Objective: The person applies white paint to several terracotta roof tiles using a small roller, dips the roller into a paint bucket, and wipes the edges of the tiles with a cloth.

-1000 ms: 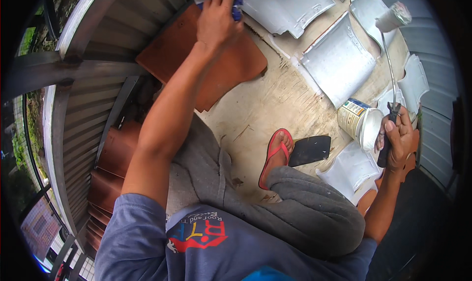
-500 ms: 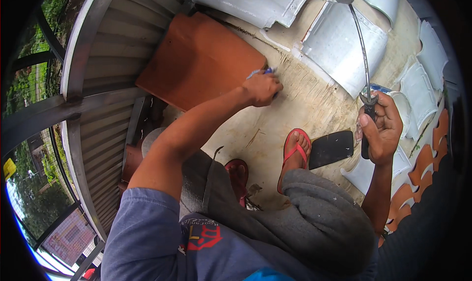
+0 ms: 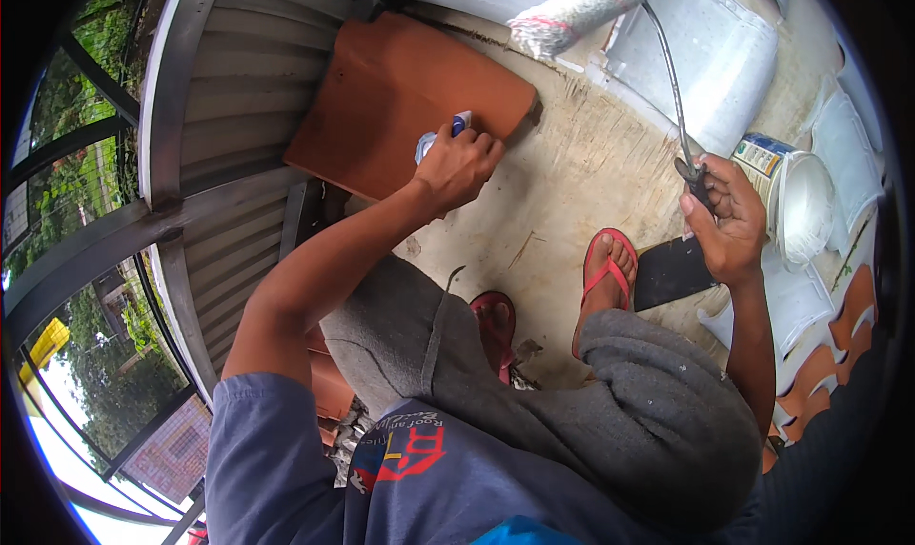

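Observation:
My left hand [image 3: 459,168] is closed on a crumpled blue-and-white piece [image 3: 460,123], its ends showing past the fingers; cloth or plastic I cannot tell. It is at the near right part of an orange roof tile [image 3: 405,82], which lies by the corrugated wall. My right hand [image 3: 732,223] grips the dark handle of a paint roller [image 3: 577,16]. The roller's white fuzzy sleeve hangs raised at the top, on a bent metal rod. Beside that hand is an open, whitish-stained paint can [image 3: 810,211].
White-coated tiles [image 3: 701,54] lie at the top and right, with orange tiles [image 3: 853,307] stacked at the right rim. A black flat piece [image 3: 667,273] lies by my right sandal [image 3: 615,278]. Metal railing [image 3: 86,226] and corrugated wall [image 3: 257,78] bound the left side.
My left hand has moved left, from the orange tile's right corner to over its near edge. The roller has swung left, and its sleeve now shows in full length.

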Available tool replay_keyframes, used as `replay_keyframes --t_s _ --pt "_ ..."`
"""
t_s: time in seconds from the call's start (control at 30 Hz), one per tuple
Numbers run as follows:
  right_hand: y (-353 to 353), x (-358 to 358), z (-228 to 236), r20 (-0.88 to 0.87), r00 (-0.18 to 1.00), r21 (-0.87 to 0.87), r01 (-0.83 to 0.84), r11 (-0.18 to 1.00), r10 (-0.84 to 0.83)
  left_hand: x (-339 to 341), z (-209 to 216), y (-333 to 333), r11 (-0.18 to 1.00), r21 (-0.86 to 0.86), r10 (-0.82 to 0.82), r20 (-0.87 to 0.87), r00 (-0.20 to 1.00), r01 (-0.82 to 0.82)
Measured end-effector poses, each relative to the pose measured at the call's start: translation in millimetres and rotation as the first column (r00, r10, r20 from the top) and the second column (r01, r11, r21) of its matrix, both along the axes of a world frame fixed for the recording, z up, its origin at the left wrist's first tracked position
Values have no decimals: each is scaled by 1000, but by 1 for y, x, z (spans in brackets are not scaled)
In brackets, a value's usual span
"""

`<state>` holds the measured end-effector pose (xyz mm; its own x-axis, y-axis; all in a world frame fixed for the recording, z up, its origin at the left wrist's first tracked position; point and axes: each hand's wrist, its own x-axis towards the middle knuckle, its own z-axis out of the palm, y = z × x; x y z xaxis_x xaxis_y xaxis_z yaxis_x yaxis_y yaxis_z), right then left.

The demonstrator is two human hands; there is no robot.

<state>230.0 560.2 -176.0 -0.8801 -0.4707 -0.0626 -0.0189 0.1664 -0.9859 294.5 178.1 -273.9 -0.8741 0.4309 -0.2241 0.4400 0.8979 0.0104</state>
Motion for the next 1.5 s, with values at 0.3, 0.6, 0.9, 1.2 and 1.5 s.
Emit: replay_keyframes --t_s 0.3,0.6,0.9,1.2,1.5 --pt "4 7 11 -98 989 -29 104 994 -106 -39 -36 55 407 -751 -543 259 798 520" --pt "33 18 22 -120 967 -79 218 973 -226 -38 21 72 583 -533 -505 354 787 614" --pt "41 22 25 -144 956 -6 258 966 -256 -23 -19 122 653 -434 -566 265 781 620" --pt "65 51 10 -12 957 26 289 957 -289 -91 -22 72 803 -84 -578 134 805 591" --pt "60 32 16 -66 997 347 -13 938 39 37 88 133 934 32 -308 574 759 355"
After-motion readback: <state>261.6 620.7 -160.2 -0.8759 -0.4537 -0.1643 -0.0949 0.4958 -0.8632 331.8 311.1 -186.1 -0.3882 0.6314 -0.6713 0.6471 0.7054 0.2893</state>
